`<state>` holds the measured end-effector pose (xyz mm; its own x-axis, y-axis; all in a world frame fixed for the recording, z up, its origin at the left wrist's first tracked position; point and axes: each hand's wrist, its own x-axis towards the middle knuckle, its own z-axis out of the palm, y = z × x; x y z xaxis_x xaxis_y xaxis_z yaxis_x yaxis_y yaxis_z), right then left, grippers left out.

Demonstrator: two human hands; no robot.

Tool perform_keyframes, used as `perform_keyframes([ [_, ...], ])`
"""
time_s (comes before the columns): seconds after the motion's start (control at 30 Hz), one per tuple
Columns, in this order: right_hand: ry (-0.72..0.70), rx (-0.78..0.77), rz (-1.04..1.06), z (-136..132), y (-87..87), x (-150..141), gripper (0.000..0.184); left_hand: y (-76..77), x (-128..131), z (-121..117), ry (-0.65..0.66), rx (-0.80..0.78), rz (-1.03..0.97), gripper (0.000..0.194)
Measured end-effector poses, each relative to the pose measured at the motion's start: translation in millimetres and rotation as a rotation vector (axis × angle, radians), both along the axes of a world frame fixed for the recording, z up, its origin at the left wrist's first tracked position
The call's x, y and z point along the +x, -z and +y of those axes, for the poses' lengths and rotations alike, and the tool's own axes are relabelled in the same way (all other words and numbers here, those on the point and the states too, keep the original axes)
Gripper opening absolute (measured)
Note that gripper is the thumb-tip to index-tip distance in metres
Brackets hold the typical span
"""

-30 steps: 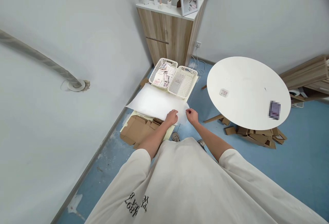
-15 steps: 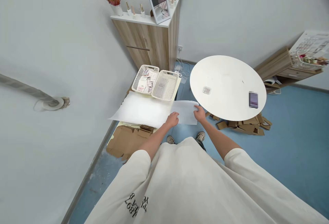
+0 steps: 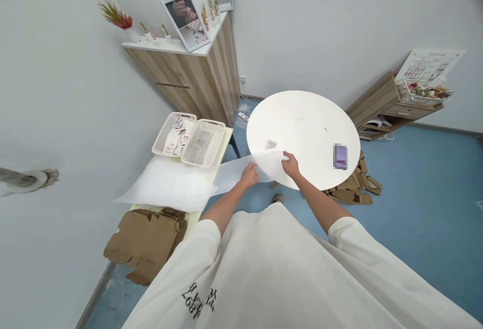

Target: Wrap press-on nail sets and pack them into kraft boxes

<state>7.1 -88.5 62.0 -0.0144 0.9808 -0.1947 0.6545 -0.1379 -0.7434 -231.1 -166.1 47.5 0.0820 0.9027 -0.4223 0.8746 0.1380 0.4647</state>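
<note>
Fingers of the right hand clamp the sheet, its drawing-out now advanced over the round worktop; left hand closure indeterminate.

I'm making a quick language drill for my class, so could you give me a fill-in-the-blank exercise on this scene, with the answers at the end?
1. The right hand holds one end of the white sheet, while the ____ hand touches it farther along.
2. The number of plastic baskets side by side is ____.
3. The flattened brown box near the sheet is made of ____.
4. The round table has a top coloured ____.

Missing words: left; two; cardboard; white.
</note>
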Motion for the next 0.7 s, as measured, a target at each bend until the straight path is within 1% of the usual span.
perform_keyframes([
  [0.1, 0.100, -0.016, 0.017, 31.0, 1.7, 49.1, 0.064, 2.4, 42.7, 26.3, -0.030, -0.023, 0.025, 0.064],
  [0.2, 0.203, -0.076, 0.020, 51.9, 10.0, 94.8, 0.068, 6.4, 80.3, 43.5, -0.025, -0.066, 0.049, 0.066],
  [0.3, 0.271, -0.161, -0.005, 63.1, 22.5, 131.5, 0.073, 9.1, 107.5, 53.0, -0.004, -0.123, 0.076, 0.064],
  [0.37, 0.264, -0.211, -0.029, 66.2, 30.5, 149.0, 0.074, 10.0, 118.4, 57.3, 0.000, -0.172, 0.094, 0.063],
  [0.43, 0.214, -0.256, -0.090, 66.4, 36.0, 160.2, 0.073, 11.3, 124.1, 61.1, 0.005, -0.233, 0.107, 0.064],
  [0.5, 0.150, -0.261, -0.231, 64.3, 38.0, 165.2, 0.070, 13.8, 125.9, 64.7, 0.018, -0.290, 0.116, 0.064],
  [0.53, 0.112, -0.236, -0.322, 62.8, 37.7, 165.4, 0.067, 15.6, 125.9, 66.2, 0.027, -0.309, 0.122, 0.064],
  [0.6, 0.016, -0.129, -0.481, 60.3, 35.5, 162.5, 0.063, 20.1, 125.5, 68.2, 0.048, -0.314, 0.143, 0.061],
  [0.63, -0.053, -0.084, -0.523, 59.7, 34.2, 159.7, 0.061, 22.4, 125.4, 68.6, 0.056, -0.302, 0.157, 0.059],
  [0.7, -0.202, -0.081, -0.546, 60.8, 32.7, 152.4, 0.056, 26.2, 125.9, 68.2, 0.068, -0.261, 0.185, 0.054],
])
